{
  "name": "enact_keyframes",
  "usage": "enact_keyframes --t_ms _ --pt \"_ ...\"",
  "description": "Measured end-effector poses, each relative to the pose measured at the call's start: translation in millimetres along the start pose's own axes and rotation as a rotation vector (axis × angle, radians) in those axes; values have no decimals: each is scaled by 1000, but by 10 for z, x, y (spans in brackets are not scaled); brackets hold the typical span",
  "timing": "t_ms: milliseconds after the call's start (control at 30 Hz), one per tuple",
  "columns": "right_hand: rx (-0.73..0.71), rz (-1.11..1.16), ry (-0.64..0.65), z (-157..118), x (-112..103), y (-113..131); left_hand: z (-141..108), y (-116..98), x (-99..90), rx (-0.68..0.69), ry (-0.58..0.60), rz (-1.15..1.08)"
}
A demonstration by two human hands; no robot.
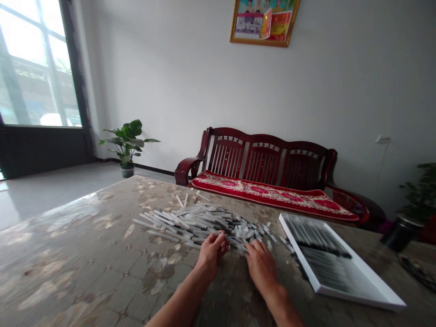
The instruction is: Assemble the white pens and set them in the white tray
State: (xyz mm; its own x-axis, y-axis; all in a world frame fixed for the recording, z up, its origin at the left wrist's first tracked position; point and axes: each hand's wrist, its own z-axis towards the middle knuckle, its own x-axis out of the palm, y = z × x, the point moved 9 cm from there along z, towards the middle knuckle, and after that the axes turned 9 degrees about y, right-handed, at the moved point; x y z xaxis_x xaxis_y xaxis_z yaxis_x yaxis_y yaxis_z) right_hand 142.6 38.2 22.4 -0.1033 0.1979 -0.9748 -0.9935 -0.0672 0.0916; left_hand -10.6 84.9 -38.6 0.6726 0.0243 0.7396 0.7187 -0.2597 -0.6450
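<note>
A heap of slim, translucent white pen-like sticks (184,220), some with dark parts, lies loose on the patterned table (102,268). My left hand (211,254) is at the near edge of the heap, thumb and forefinger pinched on one such stick, which is mostly hidden by the fingers. At the heap's right end are small clear cap-like pieces (248,230). My right hand (261,263) reaches down to them with its fingers bent and drawn together; whatever lies under the fingertips is hidden.
Right of the heap stands a shallow white box (366,277) holding rows of dark-and-clear sticks. Several dark pieces (299,263) lie along its left side. Beyond the table is a wooden bench (265,159) with a red cover. A potted plant (126,141) stands at the back left.
</note>
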Motion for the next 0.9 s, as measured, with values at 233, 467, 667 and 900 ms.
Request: enact_keyframes --t_ms 233,467,667,900 --pt "4 90 -61 20 21 -38 -4 1 -10 7 -14 -11" --pt "124 938 -274 65 154 -491 -23 32 32 -11 -11 -28" --pt "197 1530 -233 49 332 -489 -66 79 77 -29 22 -24" --pt "169 1650 -298 27 344 -393 -71 95 126 -28 60 -33"
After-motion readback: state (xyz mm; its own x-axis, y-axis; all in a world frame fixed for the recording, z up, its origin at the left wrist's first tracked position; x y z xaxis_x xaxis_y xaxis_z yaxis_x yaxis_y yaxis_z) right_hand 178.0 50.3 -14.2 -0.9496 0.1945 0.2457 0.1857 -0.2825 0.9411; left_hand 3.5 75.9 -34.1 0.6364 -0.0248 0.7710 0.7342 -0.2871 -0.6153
